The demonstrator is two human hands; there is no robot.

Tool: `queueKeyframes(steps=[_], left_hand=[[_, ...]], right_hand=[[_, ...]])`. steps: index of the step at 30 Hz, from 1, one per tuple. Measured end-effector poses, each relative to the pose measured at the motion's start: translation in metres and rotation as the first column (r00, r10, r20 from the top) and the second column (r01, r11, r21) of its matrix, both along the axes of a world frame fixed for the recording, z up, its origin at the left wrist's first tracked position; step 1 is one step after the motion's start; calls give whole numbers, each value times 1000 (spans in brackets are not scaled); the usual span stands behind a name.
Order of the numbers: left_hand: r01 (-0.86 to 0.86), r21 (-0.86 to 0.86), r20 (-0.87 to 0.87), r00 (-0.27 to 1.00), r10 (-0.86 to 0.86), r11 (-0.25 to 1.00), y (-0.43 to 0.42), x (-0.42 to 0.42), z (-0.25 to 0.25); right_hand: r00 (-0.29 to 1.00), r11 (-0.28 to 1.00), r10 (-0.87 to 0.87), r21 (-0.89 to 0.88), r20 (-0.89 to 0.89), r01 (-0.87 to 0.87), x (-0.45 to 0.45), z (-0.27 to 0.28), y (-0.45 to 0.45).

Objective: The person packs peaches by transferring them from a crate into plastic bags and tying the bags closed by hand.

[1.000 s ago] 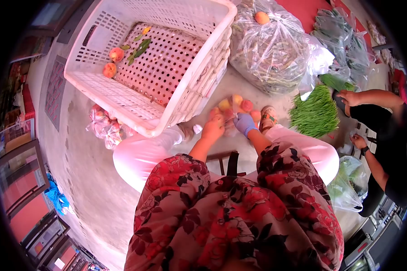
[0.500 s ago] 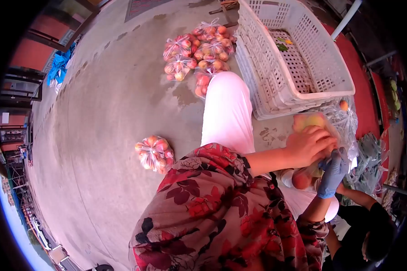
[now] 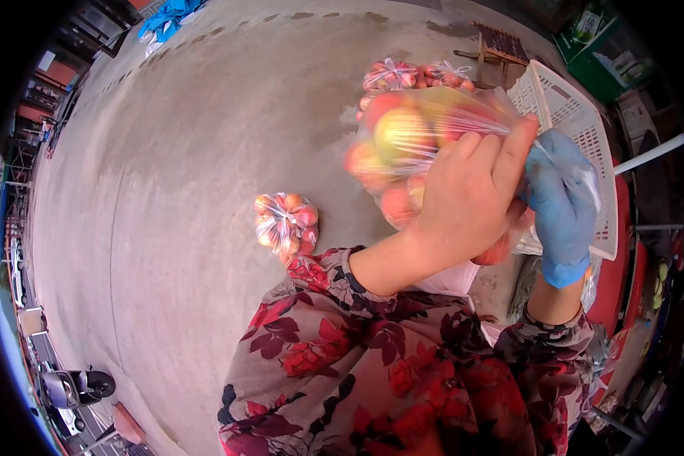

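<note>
A clear plastic bag of red and yellow peaches (image 3: 404,135) hangs raised in front of me. My bare left hand (image 3: 475,190) is closed round the bag's gathered neck, with its fingers against the plastic. Just to the right, my right hand (image 3: 562,201), in a blue glove, is closed on the bag's loose top end. The two hands are close together. Another tied bag of peaches (image 3: 285,222) rests on the concrete floor to the left of my sleeve.
More tied peach bags (image 3: 391,74) stand on the floor behind the raised bag. White plastic crates (image 3: 605,190) are at the right, partly behind my gloved hand. A small wooden stool (image 3: 500,47) is at the back. A scooter (image 3: 76,386) is at the far left.
The peach bag has come up off the floor, closer to my face, with both hands on it. My view has turned left, so the crates now sit at the right edge.
</note>
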State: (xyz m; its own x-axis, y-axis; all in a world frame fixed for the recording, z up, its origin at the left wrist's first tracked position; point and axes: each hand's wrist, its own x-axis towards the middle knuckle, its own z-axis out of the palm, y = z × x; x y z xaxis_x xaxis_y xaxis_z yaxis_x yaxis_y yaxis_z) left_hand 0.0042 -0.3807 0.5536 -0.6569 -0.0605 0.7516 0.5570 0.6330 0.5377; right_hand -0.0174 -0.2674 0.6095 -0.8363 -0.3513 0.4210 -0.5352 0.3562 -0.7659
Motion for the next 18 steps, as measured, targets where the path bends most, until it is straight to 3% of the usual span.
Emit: queueKeyframes(steps=[2, 7, 10, 11, 12, 14, 15, 18], left_hand=[[-132, -43, 210, 968, 138, 990, -33, 5, -47], [-291, 4, 441, 859, 259, 957, -107, -11, -187], [-371, 93, 552, 791, 262, 924, -134, -10, -249], [-382, 35, 614, 737, 281, 924, -149, -11, -272], [-413, 145, 562, 782, 268, 899, -157, -17, -286], [-514, 52, 650, 668, 362, 856, -179, -30, -306], [-564, -8, 689, 595, 413, 826, -190, -32, -316], [-590, 22, 644, 626, 440, 807, -224, -47, -358]], right_hand=[[992, 986, 101, 139, -79, -90, -10, -53, -37], [981, 855, 177, 506, -75, -115, -41, -178, -126], [967, 847, 230, 467, 110, -255, -54, -253, -162], [957, 834, 215, 473, 196, -284, -58, -270, -171], [934, 850, 213, 417, 287, -323, -65, -288, -177], [852, 872, 249, 277, 461, -405, -77, -315, -187], [869, 911, 229, 219, 439, -351, -82, -320, -185], [876, 975, 130, 100, 465, -197, -93, -349, -157]])
